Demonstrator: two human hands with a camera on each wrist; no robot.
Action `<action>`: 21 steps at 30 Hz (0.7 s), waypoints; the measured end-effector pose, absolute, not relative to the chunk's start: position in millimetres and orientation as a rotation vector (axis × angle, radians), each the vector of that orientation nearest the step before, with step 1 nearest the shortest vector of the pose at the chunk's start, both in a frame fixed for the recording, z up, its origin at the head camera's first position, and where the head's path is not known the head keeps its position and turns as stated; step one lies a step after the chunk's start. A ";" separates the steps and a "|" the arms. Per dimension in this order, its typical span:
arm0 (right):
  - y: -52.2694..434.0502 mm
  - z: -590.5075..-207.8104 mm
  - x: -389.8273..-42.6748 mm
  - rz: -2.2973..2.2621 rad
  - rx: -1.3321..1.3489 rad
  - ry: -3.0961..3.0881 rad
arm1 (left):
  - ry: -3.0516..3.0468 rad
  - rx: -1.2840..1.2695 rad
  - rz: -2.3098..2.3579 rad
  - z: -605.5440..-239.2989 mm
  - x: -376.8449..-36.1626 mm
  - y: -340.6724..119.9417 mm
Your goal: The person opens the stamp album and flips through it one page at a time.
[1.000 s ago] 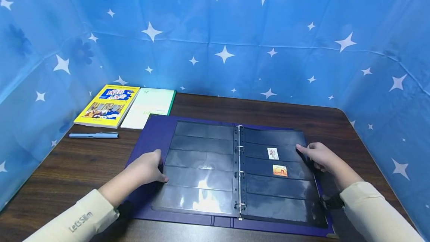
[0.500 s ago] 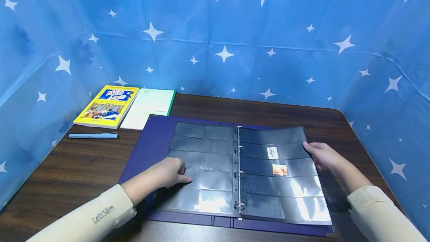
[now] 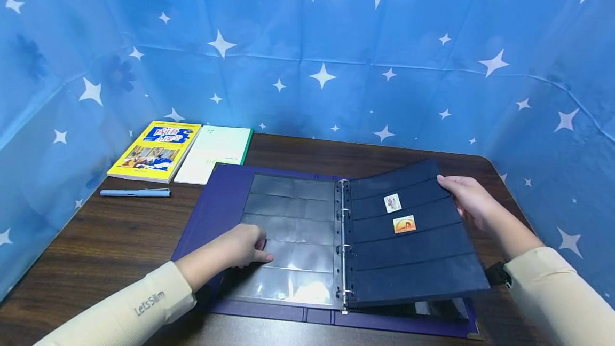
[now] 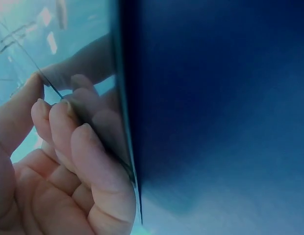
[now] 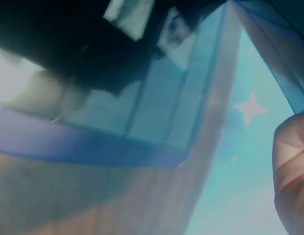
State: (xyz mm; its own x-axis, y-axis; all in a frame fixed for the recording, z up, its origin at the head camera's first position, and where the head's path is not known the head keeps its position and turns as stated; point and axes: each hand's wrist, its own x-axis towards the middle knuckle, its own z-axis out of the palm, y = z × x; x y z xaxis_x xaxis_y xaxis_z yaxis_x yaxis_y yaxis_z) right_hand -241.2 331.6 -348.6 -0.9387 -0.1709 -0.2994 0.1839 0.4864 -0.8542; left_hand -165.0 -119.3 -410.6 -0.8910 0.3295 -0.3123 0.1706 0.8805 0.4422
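A purple ring binder album (image 3: 211, 202) lies spread on the table, with clear-pocketed pages on metal rings (image 3: 343, 260). My right hand (image 3: 473, 199) pinches the outer edge of the black right page (image 3: 413, 266), which is raised and tilted. Two stamps sit in its pockets: a whitish stamp (image 3: 392, 203) and an orange stamp (image 3: 404, 224). In the right wrist view, part of my right hand (image 5: 291, 171) shows under the raised sheet, with a stamped page (image 5: 179, 36) below. My left hand (image 3: 242, 247) rests on the left page (image 3: 298, 204), fingers loosely bent against its glossy surface.
At the back left lie a yellow book (image 3: 154, 151) and a white booklet (image 3: 216, 146) with a green edge. A blue pen (image 3: 135, 193) lies in front of them. Blue star-patterned curtains (image 3: 307, 31) hang around the dark wooden table (image 3: 375, 154).
My right hand has taken the right page by its edge and lifted it, baring part of a sheet beneath. My left hand moved right from the left page's outer edge onto the page, then stayed.
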 end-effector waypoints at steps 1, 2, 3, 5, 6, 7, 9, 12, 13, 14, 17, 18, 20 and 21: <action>328.9 -344.5 -241.4 -1.458 -0.013 2.396 | 2.666 0.367 0.580 -410.4 -165.0 -119.3; 326.1 -340.4 -241.8 -1.475 -0.037 2.411 | 2.666 0.365 0.581 -410.5 -164.9 -119.3; 323.1 -336.3 -242.1 -1.493 -0.061 2.423 | 2.666 0.364 0.583 -410.6 -164.8 -119.4; 316.9 -328.3 -243.0 -1.547 -0.087 2.433 | 2.659 0.354 0.585 -411.1 -164.9 -119.3; 313.5 -324.2 -243.6 -1.578 -0.091 2.428 | 2.654 0.351 0.587 -411.0 -164.6 -119.4; 310.4 -320.1 -244.1 -1.607 -0.100 2.420 | 2.647 0.342 0.594 -411.1 -164.7 -119.5; 304.2 -312.2 -245.7 -1.670 -0.109 2.377 | 2.637 0.338 0.597 -410.9 -164.6 -119.5; 294.3 -301.3 -247.5 -1.731 -0.122 2.322 | 2.622 0.335 0.609 -409.6 -165.0 -119.7; 290.3 -298.0 -247.8 -1.751 -0.122 2.306 | 2.617 0.332 0.611 -409.1 -165.3 -119.6; 286.0 -294.8 -248.3 -1.778 -0.115 2.282 | 2.613 0.333 0.613 -408.5 -165.5 -119.6; 270.5 -285.6 -249.3 -1.830 -0.065 2.249 | 2.554 0.324 0.686 -398.9 -166.9 -120.2; 264.6 -282.7 -249.7 -1.838 -0.047 2.256 | 2.529 0.320 0.729 -391.7 -168.1 -119.4; 253.0 -276.5 -250.9 -1.845 -0.016 2.266 | 2.495 0.321 0.818 -370.3 -172.3 -115.1; 247.1 -273.8 -251.5 -1.840 -0.011 2.279 | 2.485 0.332 0.875 -356.2 -174.9 -111.7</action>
